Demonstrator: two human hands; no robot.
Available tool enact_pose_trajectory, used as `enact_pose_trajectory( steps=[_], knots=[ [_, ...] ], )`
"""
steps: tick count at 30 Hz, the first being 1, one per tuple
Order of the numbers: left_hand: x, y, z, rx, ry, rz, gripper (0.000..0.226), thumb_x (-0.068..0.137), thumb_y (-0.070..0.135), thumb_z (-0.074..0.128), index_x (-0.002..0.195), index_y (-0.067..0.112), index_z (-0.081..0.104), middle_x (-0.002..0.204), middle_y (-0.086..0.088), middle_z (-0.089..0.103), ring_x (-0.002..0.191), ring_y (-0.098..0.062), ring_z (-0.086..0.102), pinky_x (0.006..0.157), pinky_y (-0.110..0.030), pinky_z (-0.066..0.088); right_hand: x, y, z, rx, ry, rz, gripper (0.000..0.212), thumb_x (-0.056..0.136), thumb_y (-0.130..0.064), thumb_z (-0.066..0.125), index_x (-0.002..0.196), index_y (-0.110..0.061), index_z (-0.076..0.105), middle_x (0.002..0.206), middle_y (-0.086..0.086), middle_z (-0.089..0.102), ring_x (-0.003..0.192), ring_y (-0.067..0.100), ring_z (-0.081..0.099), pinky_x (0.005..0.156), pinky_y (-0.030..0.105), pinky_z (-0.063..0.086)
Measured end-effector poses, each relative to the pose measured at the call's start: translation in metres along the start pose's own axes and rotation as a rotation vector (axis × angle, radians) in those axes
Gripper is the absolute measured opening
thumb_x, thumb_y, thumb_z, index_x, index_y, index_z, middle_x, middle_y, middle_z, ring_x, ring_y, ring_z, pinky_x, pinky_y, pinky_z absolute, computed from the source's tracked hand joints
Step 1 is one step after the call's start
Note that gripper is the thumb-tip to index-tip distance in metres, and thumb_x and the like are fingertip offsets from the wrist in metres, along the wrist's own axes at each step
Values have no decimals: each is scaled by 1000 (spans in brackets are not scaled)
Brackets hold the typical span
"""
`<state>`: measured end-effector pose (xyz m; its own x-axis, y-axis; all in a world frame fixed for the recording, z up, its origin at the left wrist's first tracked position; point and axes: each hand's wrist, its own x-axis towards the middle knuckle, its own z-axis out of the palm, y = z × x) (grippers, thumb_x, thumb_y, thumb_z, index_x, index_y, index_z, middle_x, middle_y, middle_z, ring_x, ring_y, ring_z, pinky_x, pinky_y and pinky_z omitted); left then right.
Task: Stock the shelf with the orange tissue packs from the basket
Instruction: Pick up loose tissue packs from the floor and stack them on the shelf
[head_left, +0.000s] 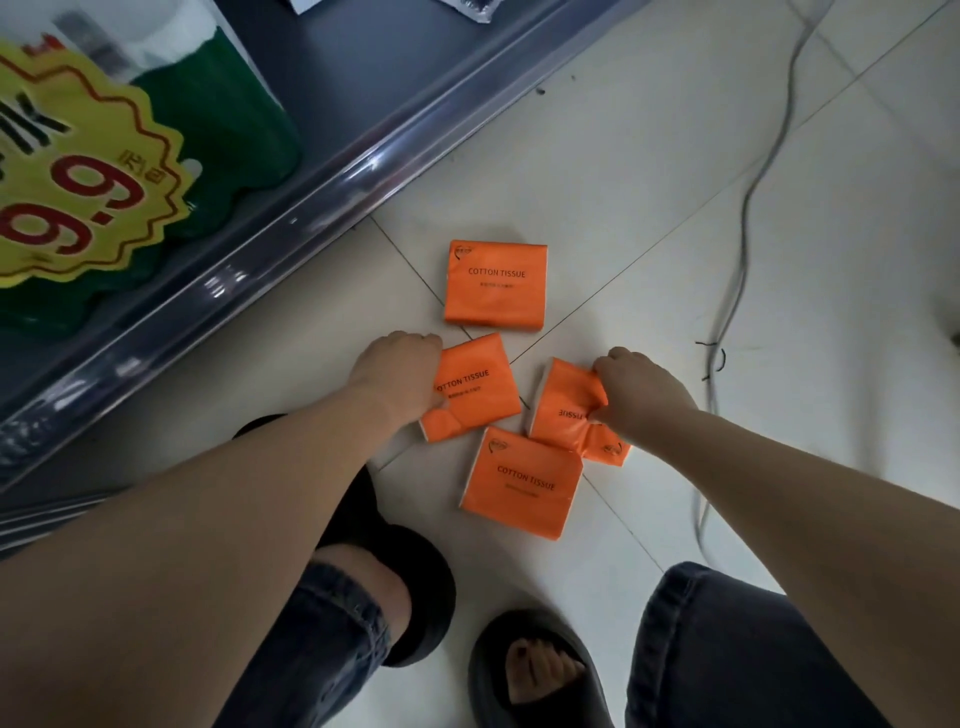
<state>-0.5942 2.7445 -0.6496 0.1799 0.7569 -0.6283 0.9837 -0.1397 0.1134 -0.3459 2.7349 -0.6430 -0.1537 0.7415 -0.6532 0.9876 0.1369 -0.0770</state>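
Several orange tissue packs lie on the tiled floor in front of the shelf. My left hand grips the left edge of one pack. My right hand pinches a crumpled pack at its right side. A third pack lies flat farther out, untouched. A fourth pack lies nearest my feet, partly over the crumpled one's corner. No basket is in view.
The low shelf runs diagonally at the left, holding a green package with a yellow price tag. A grey cable trails over the floor at the right. My feet in dark slippers are at the bottom.
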Motion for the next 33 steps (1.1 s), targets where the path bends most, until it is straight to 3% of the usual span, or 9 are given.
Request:
enact_pose_trajectory(
  steps=[5,10,14,17,21,24,28,31,33],
  knots=[
    [-14,-7,-3,-154,-12,-64,23,86,26,62,105,14,57,105,-7,61,94,-26,59,76,-35,50,-8,2,-9,44,33,29,26,84,-25,64,104,-10,55,103,6,51,99,25,52,70,32,41],
    [-35,-15,-19,-309,35,-131,23,84,26,65,101,12,61,98,-7,63,89,-26,61,74,-34,51,-20,-5,-33,212,93,129,15,83,-22,61,86,-11,51,86,4,48,79,22,53,58,29,37],
    [-55,-22,-46,-432,111,-166,21,81,23,65,95,7,64,91,-7,64,84,-24,60,66,-31,46,-34,-18,-63,461,139,226,16,83,-21,60,89,-8,54,74,0,51,62,14,47,47,26,33],
    [-73,-27,-73,-527,178,-180,20,82,21,66,95,7,66,91,-9,67,87,-25,62,72,-33,48,-49,-32,-88,734,174,237,23,85,-22,61,98,-4,56,84,6,57,74,20,53,59,29,41],
    [-103,-30,-114,-608,324,-189,16,82,25,70,87,10,66,82,-2,64,80,-20,59,59,-27,37,-75,-56,-123,1138,198,228,32,87,-18,64,113,-1,56,110,13,60,98,28,57,80,36,48],
    [-130,-33,-145,-633,407,-198,17,82,30,71,84,14,66,78,1,60,75,-18,55,55,-27,33,-99,-75,-149,1389,189,172,35,84,-13,68,113,4,59,113,16,64,102,30,63,91,43,51],
    [-168,-34,-179,-784,468,-187,16,80,31,74,80,17,67,80,-2,63,72,-17,57,62,-28,39,-135,-103,-175,1629,94,59,9,85,-9,67,88,-2,62,92,13,68,64,18,67,52,28,55],
    [-198,-34,-200,-948,480,-165,18,80,27,75,89,13,69,94,-11,69,88,-25,66,83,-37,53,-158,-122,-189,1712,62,23,9,86,-10,66,90,-3,63,93,13,68,72,21,66,65,35,57],
    [-219,-33,-214,-1121,459,-150,26,81,22,75,103,9,66,106,-14,69,98,-28,67,90,-40,54,-171,-133,-198,1766,48,0,8,87,-11,66,89,-4,63,87,9,69,70,18,66,65,31,58]
  ],
)
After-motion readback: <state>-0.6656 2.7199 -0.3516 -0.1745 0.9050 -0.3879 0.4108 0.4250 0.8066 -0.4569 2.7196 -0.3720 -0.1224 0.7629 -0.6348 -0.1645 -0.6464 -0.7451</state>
